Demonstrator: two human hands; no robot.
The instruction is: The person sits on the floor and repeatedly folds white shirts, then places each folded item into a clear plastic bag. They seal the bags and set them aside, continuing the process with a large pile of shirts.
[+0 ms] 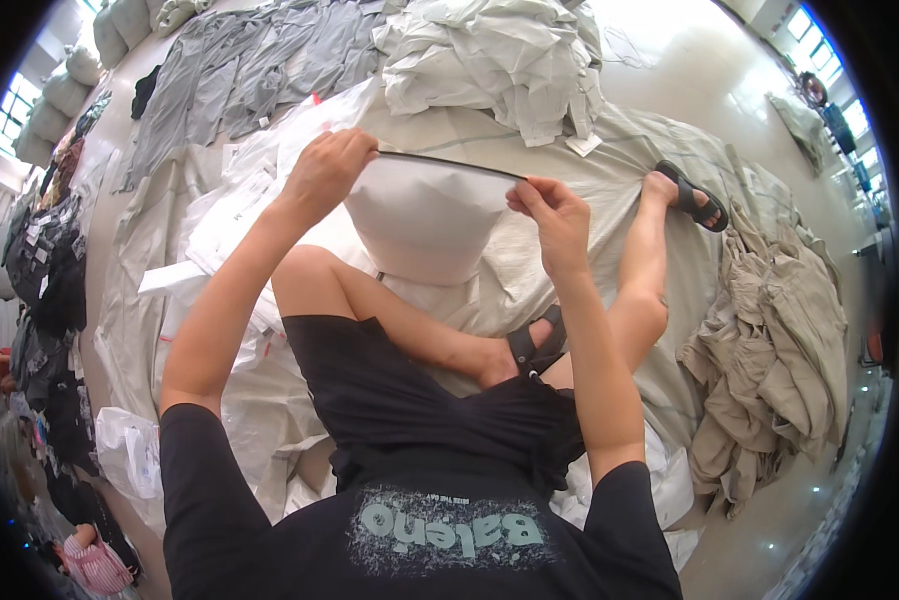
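I sit on a cloth-covered floor with my legs out in front. My left hand and my right hand each pinch one end of the top edge of a clear plastic bag with a pale folded garment inside. The bag is stretched flat between both hands, above my left knee. Its dark top strip runs straight from hand to hand.
A heap of pale garments lies just beyond the bag. Grey garments are spread at the far left, beige ones piled at my right. Flat plastic bags lie by my left arm. Dark clothing lines the left edge.
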